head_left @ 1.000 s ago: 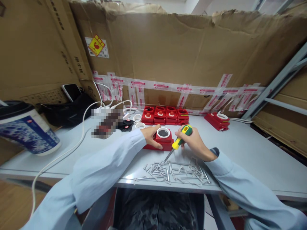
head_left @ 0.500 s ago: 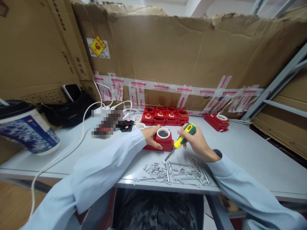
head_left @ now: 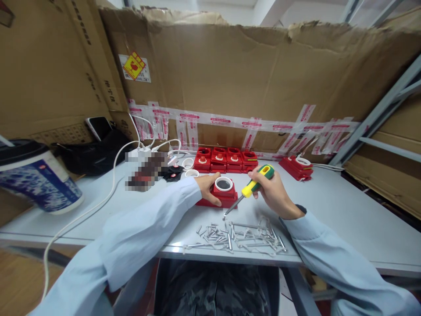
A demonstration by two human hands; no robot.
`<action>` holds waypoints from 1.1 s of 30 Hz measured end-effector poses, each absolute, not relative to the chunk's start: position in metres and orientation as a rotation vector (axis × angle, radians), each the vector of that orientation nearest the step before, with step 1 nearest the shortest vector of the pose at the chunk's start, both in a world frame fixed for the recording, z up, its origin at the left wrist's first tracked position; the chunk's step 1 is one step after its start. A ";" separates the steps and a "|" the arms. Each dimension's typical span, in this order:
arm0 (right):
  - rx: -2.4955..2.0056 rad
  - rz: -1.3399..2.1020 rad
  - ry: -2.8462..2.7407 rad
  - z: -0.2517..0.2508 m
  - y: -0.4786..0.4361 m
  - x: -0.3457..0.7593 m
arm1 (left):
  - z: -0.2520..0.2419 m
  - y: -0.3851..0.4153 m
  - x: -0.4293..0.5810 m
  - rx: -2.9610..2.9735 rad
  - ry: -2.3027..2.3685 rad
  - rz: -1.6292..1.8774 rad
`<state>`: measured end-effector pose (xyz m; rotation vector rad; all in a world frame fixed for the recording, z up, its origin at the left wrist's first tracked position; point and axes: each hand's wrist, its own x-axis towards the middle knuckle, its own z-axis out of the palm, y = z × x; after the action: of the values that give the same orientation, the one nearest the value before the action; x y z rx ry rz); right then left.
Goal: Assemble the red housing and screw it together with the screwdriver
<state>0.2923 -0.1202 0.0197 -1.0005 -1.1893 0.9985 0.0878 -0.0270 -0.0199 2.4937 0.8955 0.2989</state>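
Observation:
My left hand (head_left: 209,189) is closed around the left side of a red plastic housing (head_left: 226,201) with a white ring on top, resting on the table. A green and yellow screwdriver (head_left: 251,188) is gripped in my right hand (head_left: 274,193), its shaft slanting down to the left. At its tip, in front of the housing, a small screw (head_left: 225,217) appears to hang just above the table. Below it lies a pile of short screws (head_left: 213,232), with long bolts (head_left: 258,235) tangled in pale strips to the right.
Several red housings (head_left: 226,162) stand in a row at the back, and another red housing (head_left: 297,167) sits at right. White rings (head_left: 188,163) and black parts (head_left: 173,172) lie left of my hand. A patterned cup (head_left: 39,180) and white cable (head_left: 113,184) occupy the left side.
The screwdriver and my right hand have risen slightly, lifting a screw at the tip away from the pile. My left hand stays on the housing.

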 end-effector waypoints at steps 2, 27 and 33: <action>-1.003 1.012 -1.178 0.020 -0.120 0.292 | -0.020 -0.027 0.088 2.493 0.884 0.296; -0.969 0.966 -1.038 0.027 -0.118 0.296 | -0.024 -0.026 0.086 2.453 0.868 0.335; -0.931 0.790 -0.849 0.032 -0.095 0.322 | -0.025 -0.023 0.085 2.484 0.872 0.317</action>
<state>0.3217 -0.0948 0.0318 -0.9310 -0.8490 0.7904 0.0852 -0.0234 -0.0252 2.4835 0.8724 0.3171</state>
